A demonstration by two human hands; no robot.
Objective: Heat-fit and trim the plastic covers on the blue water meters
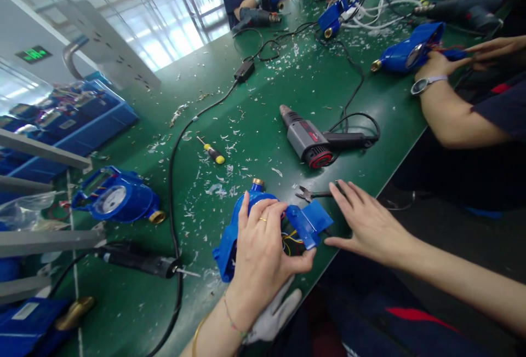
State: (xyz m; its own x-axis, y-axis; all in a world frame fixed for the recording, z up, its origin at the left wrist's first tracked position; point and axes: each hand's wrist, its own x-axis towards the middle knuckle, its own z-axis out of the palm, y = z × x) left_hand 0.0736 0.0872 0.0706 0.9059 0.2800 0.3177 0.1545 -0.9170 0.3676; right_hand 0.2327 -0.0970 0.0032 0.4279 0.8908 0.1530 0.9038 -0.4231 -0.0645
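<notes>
Near the table's front edge lies a blue meter (228,242) with a brass end pointing away. My left hand (263,247) is over it, fingers wrapped round its body and thumb at a blue plastic cover (311,222). Thin yellow and dark wires show between the meter and the cover. To the right, my right hand (367,223) has its fingers spread beside the cover, holding nothing. Cutting pliers (306,194) lie just beyond it, their handles partly hidden by the fingertips.
A heat gun (306,138), a yellow-black screwdriver (212,152) and another blue meter (119,198) lie on the green table (230,94). A black cable (171,182) crosses it. An electric screwdriver (139,261) is at left. A co-worker's hand (441,67) holds a meter at right.
</notes>
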